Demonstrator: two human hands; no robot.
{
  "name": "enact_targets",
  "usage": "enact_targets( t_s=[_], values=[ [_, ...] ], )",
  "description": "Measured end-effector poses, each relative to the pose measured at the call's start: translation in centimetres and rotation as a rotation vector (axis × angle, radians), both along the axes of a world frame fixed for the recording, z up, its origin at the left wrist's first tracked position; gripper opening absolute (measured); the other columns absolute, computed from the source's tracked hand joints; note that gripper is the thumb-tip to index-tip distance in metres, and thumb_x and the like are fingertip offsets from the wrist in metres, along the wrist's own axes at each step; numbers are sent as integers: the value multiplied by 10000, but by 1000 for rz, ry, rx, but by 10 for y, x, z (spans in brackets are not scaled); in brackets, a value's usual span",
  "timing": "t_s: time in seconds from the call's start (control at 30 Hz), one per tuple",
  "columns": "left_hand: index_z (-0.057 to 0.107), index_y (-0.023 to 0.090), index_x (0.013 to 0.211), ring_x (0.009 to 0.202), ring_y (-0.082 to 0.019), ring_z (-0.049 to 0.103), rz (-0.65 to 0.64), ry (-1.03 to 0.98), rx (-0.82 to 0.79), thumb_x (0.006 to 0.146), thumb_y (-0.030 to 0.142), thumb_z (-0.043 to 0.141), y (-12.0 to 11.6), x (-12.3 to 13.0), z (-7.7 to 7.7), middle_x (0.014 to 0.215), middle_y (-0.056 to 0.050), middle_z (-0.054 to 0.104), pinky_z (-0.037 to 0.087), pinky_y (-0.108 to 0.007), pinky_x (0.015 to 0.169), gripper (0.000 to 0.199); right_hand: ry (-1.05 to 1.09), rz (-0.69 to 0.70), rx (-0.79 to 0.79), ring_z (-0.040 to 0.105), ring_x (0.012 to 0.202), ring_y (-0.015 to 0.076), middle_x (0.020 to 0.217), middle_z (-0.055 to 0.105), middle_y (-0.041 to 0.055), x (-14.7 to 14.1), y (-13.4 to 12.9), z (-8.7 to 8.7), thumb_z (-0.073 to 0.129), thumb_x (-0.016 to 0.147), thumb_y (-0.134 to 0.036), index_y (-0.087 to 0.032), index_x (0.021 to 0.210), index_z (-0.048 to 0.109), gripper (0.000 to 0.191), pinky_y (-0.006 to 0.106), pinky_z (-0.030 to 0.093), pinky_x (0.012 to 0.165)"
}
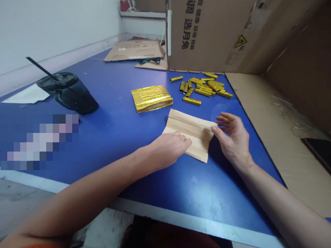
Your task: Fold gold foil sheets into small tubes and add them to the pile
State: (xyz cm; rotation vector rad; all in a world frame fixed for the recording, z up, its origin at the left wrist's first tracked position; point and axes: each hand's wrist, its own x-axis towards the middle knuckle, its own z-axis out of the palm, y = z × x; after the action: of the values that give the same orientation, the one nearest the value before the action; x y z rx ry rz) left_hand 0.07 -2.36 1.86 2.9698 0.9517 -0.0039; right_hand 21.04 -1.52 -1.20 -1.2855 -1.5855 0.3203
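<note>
A creased, tan sheet of paper (192, 125) lies at an angle in front of me, with fold lines running across it. My left hand (172, 146) is over its near left part, fingers curled and pressed on the paper; their undersides are hidden. At the right edge of the sheet, my right hand (232, 137) has the upper corner between thumb and fingers, the other fingers loosely bent. Beyond the sheet is a stack of gold foil paper (152, 98). Several small folded gold strips (204, 86) lie in a loose pile behind and to the right.
A dark tumbler with a straw (73, 93) stands on the left of the blue table (116, 134), by white paper (27, 94). Flattened cardboard (134, 50) lies at the back. A large cardboard box (207, 38) rises behind the pile, and a cardboard sheet (279, 127) runs along the right.
</note>
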Motion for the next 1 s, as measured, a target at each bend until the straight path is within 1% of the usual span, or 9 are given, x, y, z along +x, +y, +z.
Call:
enact_targets(
  t_s=[0.07, 0.13, 0.2, 0.23, 0.37, 0.5, 0.63, 0.8, 1.0],
  values=[
    [551, 126, 905, 814, -205, 558, 1, 11, 1, 731, 8, 411, 0, 0, 1, 830, -73, 609, 432, -280, 653, 253, -147, -81, 144, 565, 818, 198, 942, 590, 69, -2, -10, 15, 600, 753, -308, -219, 989, 524, 263, 365, 467, 735],
    [554, 123, 905, 803, -204, 563, 5, 12, -2, 725, 5, 416, 0, 0, 1, 813, -70, 610, 432, -278, 650, 255, -322, 31, 162, 559, 722, 177, 772, 583, 37, -6, -22, 29, 537, 802, -283, -228, 817, 549, 58, 323, 465, 671],
    [558, 124, 926, 803, -199, 569, 12, -9, -8, 746, 22, 413, 1, 0, 0, 808, -68, 615, 435, -276, 660, 253, -536, 275, 27, 564, 676, 174, 720, 585, 32, -11, -31, 38, 504, 821, -309, -225, 782, 554, 106, 302, 463, 607],
    [560, 126, 940, 808, -197, 572, 17, -27, -12, 765, 39, 406, 2, 0, -1, 814, -68, 620, 437, -277, 671, 248, -670, 333, -31, 568, 702, 193, 741, 592, 42, -13, -34, 39, 514, 809, -352, -219, 808, 567, 143, 316, 466, 603],
    [566, 142, 980, 836, -198, 584, 52, -86, -33, 804, 92, 383, 8, -2, -5, 856, -69, 634, 442, -288, 705, 259, -1013, 393, -220, 566, 803, 247, 859, 606, 85, -18, -37, 34, 549, 761, -321, -171, 931, 576, 228, 372, 479, 668],
    [539, 164, 1094, 915, -198, 582, 99, -93, -144, 789, 144, 438, 15, -4, 0, 993, -67, 631, 435, -290, 766, 322, -1003, 372, -307, 580, 826, 208, 890, 622, 70, -17, -33, 30, 421, 812, -148, -168, 953, 575, 209, 328, 471, 691],
    [491, 151, 1164, 1045, -201, 520, 53, -93, -271, 727, 314, 599, 21, -10, 5, 1156, -75, 559, 391, -262, 852, 478, -958, 335, -350, 580, 840, 203, 875, 622, 59, -15, -30, 30, 369, 881, -247, -182, 901, 598, 240, 314, 457, 689],
    [583, 180, 883, 809, -150, 556, 143, -117, -262, 745, 156, 504, 33, -17, 1, 912, -22, 609, 386, -226, 686, 161, -921, 317, -350, 582, 820, 190, 864, 630, 53, -14, -27, 26, 361, 888, -247, -179, 867, 615, 264, 298, 440, 691],
    [576, 161, 718, 608, -97, 501, 245, -199, -365, 722, 124, 507, 44, -20, 1, 665, 25, 579, 321, -193, 557, 78, -860, 200, -412, 622, 761, 181, 860, 682, 25, -13, -24, 23, 408, 865, -263, -206, 849, 635, 234, 274, 420, 620]
  ],
)
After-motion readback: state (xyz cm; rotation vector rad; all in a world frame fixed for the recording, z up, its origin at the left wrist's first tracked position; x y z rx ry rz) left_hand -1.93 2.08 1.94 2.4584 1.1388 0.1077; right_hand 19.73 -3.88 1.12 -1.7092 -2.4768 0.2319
